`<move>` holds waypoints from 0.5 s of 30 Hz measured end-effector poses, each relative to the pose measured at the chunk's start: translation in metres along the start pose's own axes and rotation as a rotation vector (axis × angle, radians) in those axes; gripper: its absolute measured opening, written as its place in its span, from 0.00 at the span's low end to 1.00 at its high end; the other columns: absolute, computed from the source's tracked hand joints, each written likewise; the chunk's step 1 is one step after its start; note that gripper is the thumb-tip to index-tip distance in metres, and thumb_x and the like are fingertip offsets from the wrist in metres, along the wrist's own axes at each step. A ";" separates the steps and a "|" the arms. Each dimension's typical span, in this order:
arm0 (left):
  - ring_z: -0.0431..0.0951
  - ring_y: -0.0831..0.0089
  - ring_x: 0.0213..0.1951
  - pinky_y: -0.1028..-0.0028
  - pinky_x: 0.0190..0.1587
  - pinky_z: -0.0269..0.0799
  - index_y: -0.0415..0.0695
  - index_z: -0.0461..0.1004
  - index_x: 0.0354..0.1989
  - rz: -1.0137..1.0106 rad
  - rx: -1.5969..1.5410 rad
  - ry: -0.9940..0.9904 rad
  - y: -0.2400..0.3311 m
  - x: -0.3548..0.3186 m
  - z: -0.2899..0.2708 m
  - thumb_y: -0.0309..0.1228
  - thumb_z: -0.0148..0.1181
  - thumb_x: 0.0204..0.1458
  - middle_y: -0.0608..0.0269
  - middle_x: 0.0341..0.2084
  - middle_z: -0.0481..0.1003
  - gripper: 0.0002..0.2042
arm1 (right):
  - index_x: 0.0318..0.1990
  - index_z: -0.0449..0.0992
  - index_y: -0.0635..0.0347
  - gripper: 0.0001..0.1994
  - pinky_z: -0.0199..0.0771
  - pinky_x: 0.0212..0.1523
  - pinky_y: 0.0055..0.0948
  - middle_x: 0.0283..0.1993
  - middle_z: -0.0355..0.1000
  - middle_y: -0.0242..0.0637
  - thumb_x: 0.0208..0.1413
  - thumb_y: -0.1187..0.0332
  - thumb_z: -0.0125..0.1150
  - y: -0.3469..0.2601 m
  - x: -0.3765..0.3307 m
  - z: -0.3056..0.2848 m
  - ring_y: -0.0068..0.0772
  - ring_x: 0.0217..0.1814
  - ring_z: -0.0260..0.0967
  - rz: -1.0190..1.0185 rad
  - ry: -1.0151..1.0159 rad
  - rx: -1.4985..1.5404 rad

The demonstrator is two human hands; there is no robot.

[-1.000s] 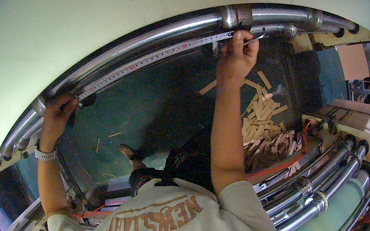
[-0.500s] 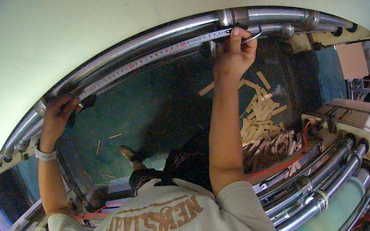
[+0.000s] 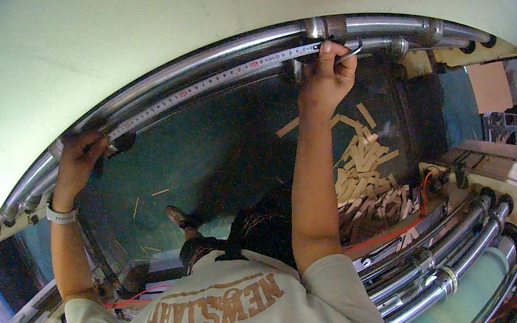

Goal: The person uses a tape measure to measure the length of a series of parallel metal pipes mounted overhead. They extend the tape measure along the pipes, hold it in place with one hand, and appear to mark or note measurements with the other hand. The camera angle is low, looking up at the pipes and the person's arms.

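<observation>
A tape measure (image 3: 217, 78) is stretched along the metal shafts, its white blade running between my two hands. At its low-numbered end, my right hand (image 3: 328, 78) pinches the blade beside a shaft collar (image 3: 315, 27). A bent metal rod like a hex key (image 3: 354, 50) also sticks out from that hand's fingers. My left hand (image 3: 80, 158), with a pale band on the wrist, is closed around the other end of the tape, against the lower left of the shafts. Shadow hides most of its fingers and what lies under them.
A large pale curved surface (image 3: 93, 16) rises beyond the shafts. Cardboard strips (image 3: 365, 161) lie heaped on the dark floor at right. Behind them are more shiny shafts (image 3: 429, 274), a pale green roller (image 3: 457, 305) and a red hose (image 3: 387, 237).
Both hands keep their hold on the tape. The view has shifted very slightly, and the bent rod in my right hand has tilted a little.
</observation>
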State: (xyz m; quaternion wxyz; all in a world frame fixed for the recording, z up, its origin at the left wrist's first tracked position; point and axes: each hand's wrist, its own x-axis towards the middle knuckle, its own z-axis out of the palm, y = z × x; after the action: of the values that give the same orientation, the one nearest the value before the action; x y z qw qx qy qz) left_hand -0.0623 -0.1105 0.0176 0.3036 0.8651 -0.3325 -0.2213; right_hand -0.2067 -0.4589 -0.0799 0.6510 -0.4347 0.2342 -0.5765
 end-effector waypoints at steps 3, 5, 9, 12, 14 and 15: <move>0.68 0.79 0.25 0.80 0.29 0.63 0.38 0.70 0.27 0.001 -0.010 -0.028 -0.004 -0.001 -0.002 0.28 0.51 0.50 0.65 0.19 0.70 0.06 | 0.27 0.66 0.53 0.05 0.48 0.11 0.13 0.18 0.58 0.21 0.49 0.68 0.56 0.000 0.001 0.001 0.11 0.14 0.49 0.000 0.005 -0.056; 0.68 0.79 0.25 0.80 0.29 0.63 0.38 0.70 0.28 -0.015 -0.015 -0.020 -0.006 0.000 -0.001 0.28 0.51 0.50 0.65 0.19 0.70 0.06 | 0.27 0.66 0.53 0.05 0.47 0.11 0.13 0.18 0.58 0.22 0.49 0.68 0.56 -0.001 0.000 0.001 0.11 0.14 0.49 0.012 0.021 -0.020; 0.69 0.79 0.24 0.80 0.28 0.63 0.38 0.71 0.30 -0.124 -0.062 0.020 -0.004 -0.003 0.000 0.28 0.51 0.50 0.64 0.20 0.71 0.06 | 0.27 0.66 0.54 0.05 0.46 0.11 0.13 0.18 0.58 0.21 0.50 0.69 0.56 0.000 0.000 0.002 0.11 0.14 0.49 -0.030 0.037 -0.037; 0.70 0.78 0.24 0.79 0.28 0.64 0.38 0.71 0.30 -0.039 -0.008 0.007 -0.007 -0.001 -0.002 0.28 0.51 0.50 0.63 0.21 0.72 0.06 | 0.27 0.66 0.53 0.05 0.46 0.11 0.13 0.18 0.58 0.21 0.50 0.69 0.55 -0.007 -0.002 0.005 0.11 0.14 0.48 0.019 0.020 -0.013; 0.71 0.77 0.24 0.79 0.29 0.64 0.38 0.72 0.30 0.022 0.037 -0.008 -0.007 0.001 -0.002 0.28 0.52 0.50 0.63 0.21 0.73 0.06 | 0.27 0.66 0.53 0.05 0.45 0.11 0.13 0.18 0.58 0.21 0.50 0.69 0.55 -0.005 -0.001 0.003 0.11 0.14 0.48 0.015 0.020 -0.030; 0.71 0.77 0.24 0.79 0.29 0.64 0.38 0.72 0.30 0.021 0.046 -0.013 -0.003 0.001 -0.003 0.28 0.52 0.49 0.62 0.21 0.73 0.06 | 0.27 0.66 0.53 0.05 0.45 0.11 0.13 0.18 0.58 0.21 0.50 0.69 0.55 -0.004 0.000 0.003 0.11 0.14 0.48 0.014 0.020 -0.037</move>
State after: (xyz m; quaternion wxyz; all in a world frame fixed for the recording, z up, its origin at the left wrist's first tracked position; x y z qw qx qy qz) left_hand -0.0586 -0.1081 0.0180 0.2837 0.8668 -0.3486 -0.2158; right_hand -0.2065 -0.4577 -0.0753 0.6443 -0.4394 0.2544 -0.5720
